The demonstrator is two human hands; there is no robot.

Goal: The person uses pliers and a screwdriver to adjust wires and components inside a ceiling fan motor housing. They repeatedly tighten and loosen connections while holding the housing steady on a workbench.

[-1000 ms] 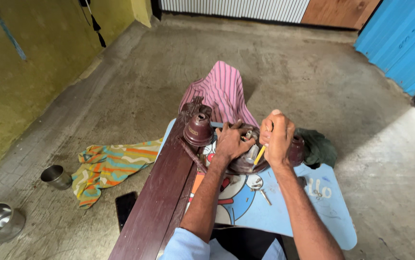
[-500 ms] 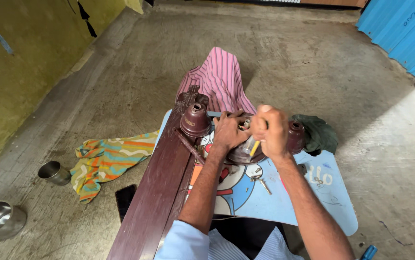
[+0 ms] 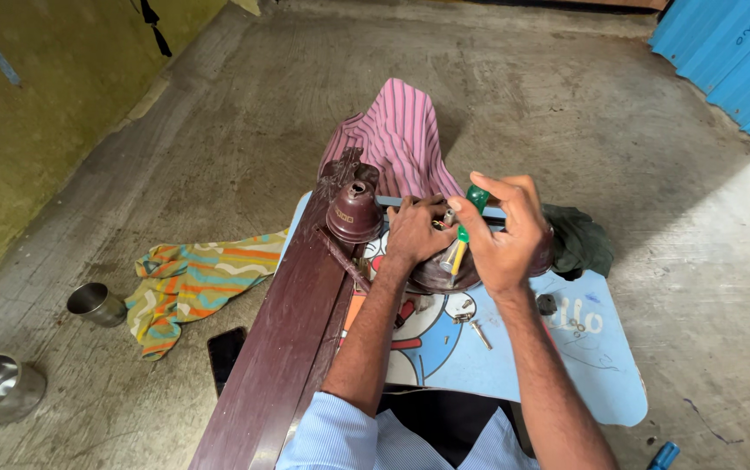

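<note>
Raised, right hand grips translucent green-yellow screwdriver over glossy brown housing.

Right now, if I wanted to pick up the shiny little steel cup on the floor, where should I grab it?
The steel cup lies tipped on the concrete floor, beside the striped colourful cloth. Probably best to come from above and pinch its round side wall, since nothing crowds it there.
</note>
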